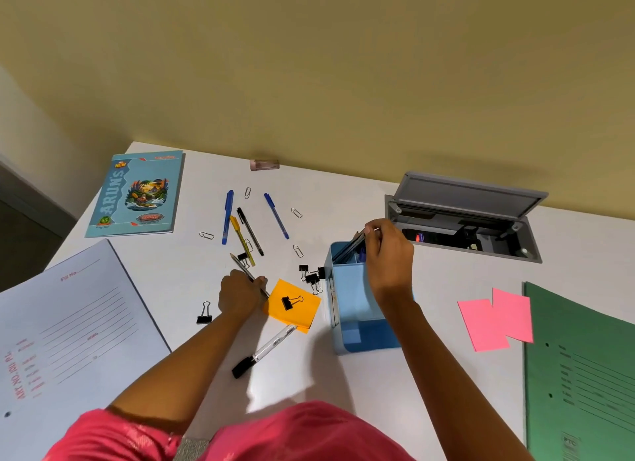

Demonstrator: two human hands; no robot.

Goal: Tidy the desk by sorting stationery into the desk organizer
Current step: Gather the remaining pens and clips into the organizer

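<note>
The blue organizer (357, 299) stands on the desk (343, 202), just right of the orange notes (304, 314). Your right hand (390, 254) bends over its far end, pinching dark pens (350, 249). Your left hand (240, 294) curls around 1 pencil (240, 266) beside the notes.

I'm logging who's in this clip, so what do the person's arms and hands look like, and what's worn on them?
Both forearms are bare down to the left hand and right hand; no watch, bracelet or ring shows. The left upper arm has a short pink sleeve with a faint lighter pattern, with grey textured trim beside it. The right sleeve is out of view.
</note>
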